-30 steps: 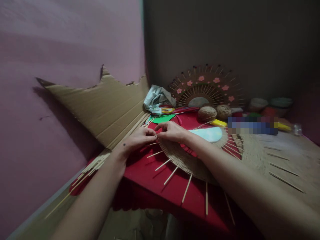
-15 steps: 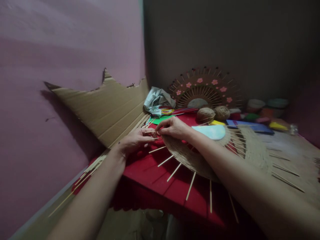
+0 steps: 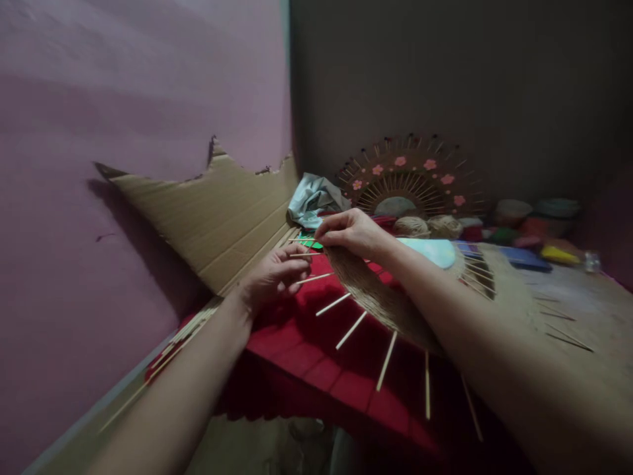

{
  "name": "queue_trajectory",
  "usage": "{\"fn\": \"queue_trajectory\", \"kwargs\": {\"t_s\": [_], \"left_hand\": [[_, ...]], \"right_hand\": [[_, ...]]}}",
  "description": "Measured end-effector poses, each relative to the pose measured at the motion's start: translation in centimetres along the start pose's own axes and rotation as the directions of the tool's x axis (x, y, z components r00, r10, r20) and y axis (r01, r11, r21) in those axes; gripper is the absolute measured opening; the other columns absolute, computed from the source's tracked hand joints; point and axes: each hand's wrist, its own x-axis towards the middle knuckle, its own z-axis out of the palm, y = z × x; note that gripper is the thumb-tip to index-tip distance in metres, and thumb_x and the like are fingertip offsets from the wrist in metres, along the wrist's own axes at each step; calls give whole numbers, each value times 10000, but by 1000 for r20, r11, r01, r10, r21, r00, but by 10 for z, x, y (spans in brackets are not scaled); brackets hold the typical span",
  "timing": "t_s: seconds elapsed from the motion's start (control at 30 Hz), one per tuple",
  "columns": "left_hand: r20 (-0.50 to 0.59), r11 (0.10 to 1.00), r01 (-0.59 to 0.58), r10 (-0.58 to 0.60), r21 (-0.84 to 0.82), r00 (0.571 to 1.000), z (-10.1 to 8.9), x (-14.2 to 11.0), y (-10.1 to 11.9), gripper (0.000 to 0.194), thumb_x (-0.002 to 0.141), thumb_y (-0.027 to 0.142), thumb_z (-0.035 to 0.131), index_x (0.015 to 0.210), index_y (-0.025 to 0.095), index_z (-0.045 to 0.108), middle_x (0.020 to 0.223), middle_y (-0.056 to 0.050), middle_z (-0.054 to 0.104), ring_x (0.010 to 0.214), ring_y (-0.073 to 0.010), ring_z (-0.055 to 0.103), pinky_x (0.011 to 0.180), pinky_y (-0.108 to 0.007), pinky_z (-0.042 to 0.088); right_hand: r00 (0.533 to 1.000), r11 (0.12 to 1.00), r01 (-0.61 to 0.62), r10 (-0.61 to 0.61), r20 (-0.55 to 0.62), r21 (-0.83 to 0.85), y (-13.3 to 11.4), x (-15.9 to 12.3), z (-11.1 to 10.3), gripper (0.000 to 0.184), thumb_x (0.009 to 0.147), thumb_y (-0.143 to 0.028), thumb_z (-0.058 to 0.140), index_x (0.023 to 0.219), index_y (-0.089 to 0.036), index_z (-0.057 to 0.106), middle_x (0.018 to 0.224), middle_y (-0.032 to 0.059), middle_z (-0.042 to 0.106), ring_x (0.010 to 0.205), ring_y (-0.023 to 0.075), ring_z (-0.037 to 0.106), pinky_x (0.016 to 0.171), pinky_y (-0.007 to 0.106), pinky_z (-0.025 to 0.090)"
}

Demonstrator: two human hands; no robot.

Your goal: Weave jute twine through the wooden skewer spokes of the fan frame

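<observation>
A fan of thin wooden sticks, with a woven twine band (image 3: 368, 290) across them, is tilted up over the red cloth. My left hand (image 3: 277, 274) is at the band's far left end, its curled fingers closed around the tip of a stick (image 3: 306, 254). Beside it, slightly higher, my right hand (image 3: 353, 234) pinches at the band's end, where a short strand of twine seems to run between the hands. The fingertips partly hide the strand. My right forearm covers part of the band. Bare stick ends stick out toward me below the band.
Cardboard (image 3: 208, 224) leans on the left wall, with loose sticks (image 3: 180, 336) below it. Behind are crumpled cloth (image 3: 316, 198), a flowered fan (image 3: 400, 178) and twine balls (image 3: 413, 227). Another twine-and-stick piece (image 3: 512, 284) lies right, near a blue item (image 3: 527, 258). Red cloth (image 3: 297, 349) covers the table.
My right hand has risen and moved slightly right, away from my left fingers. The fan's near side shows more tilted, and the view has shifted a little.
</observation>
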Motion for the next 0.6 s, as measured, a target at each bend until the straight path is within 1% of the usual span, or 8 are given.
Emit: {"fn": "queue_trajectory", "kwargs": {"t_s": [0.07, 0.13, 0.2, 0.27, 0.37, 0.43, 0.5, 0.6], "left_hand": [[45, 976, 86, -97, 202, 994, -1, 1, -3, 141, 665, 200, 625, 794, 157, 588, 555, 47, 527, 408, -46, 425, 366, -141, 293], [67, 913, 145, -183, 382, 981, -3, 4, -6, 129, 646, 186, 599, 767, 147, 619, 528, 37, 541, 406, -58, 434, 370, -151, 300], [-27, 874, 147, -152, 463, 988, -7, 8, -9, 138, 634, 203, 600, 757, 149, 631, 493, 43, 534, 390, -66, 431, 367, -159, 300], [-228, 867, 148, -41, 477, 973, -11, 13, -12, 145, 632, 220, 610, 759, 155, 634, 464, 53, 524, 370, -73, 437, 364, -164, 307], [-455, 878, 182, 45, 442, 889, -16, 18, -16, 124, 647, 221, 621, 752, 155, 620, 431, 59, 510, 344, -86, 462, 347, -160, 314], [-507, 897, 191, 42, 399, 861, -17, 20, -17, 97, 696, 235, 605, 748, 155, 589, 424, 63, 495, 310, -85, 450, 314, -152, 284], [-514, 922, 176, 28, 344, 857, -16, 22, -14, 96, 772, 253, 548, 774, 157, 558, 473, 54, 519, 294, -77, 435, 291, -151, 268], [-483, 961, 140, -8, 237, 875, -14, 31, 1, 193, 880, 280, 426, 808, 144, 543, 579, 3, 575, 382, -93, 526, 349, -180, 392]], "right_hand": [[999, 1000, -9, 9, -51, 1, 2, 1, -7, 143, 662, -209, 606, 721, -128, 709, 595, -16, 571, 574, 90, 467, 579, 227, 369], [994, 999, -33, 32, -100, -2, 6, 2, -14, 130, 647, -206, 616, 698, -128, 707, 576, -18, 563, 568, 92, 464, 574, 229, 363], [991, 999, -50, 49, -122, -6, 10, 2, -19, 124, 640, -203, 619, 685, -128, 706, 559, -23, 556, 565, 92, 461, 569, 227, 356], [992, 999, -49, 48, -119, -2, 14, 2, -21, 119, 638, -202, 620, 677, -130, 706, 551, -27, 553, 566, 92, 461, 574, 228, 356], [994, 999, -32, 31, -102, -8, 19, 1, -18, 110, 642, -192, 615, 673, -135, 704, 560, -24, 561, 570, 93, 465, 590, 235, 369], [995, 999, -33, 30, -98, -26, 21, 1, -16, 109, 647, -181, 608, 676, -137, 704, 560, -21, 561, 567, 94, 465, 589, 238, 372], [996, 999, -41, 39, -85, -25, 22, 0, -13, 110, 654, -174, 603, 680, -137, 703, 558, -21, 554, 562, 93, 460, 576, 236, 365], [998, 999, -46, 44, -54, -28, 21, -4, -6, 119, 667, -178, 604, 702, -134, 709, 570, -22, 553, 571, 94, 461, 561, 229, 351]]}}
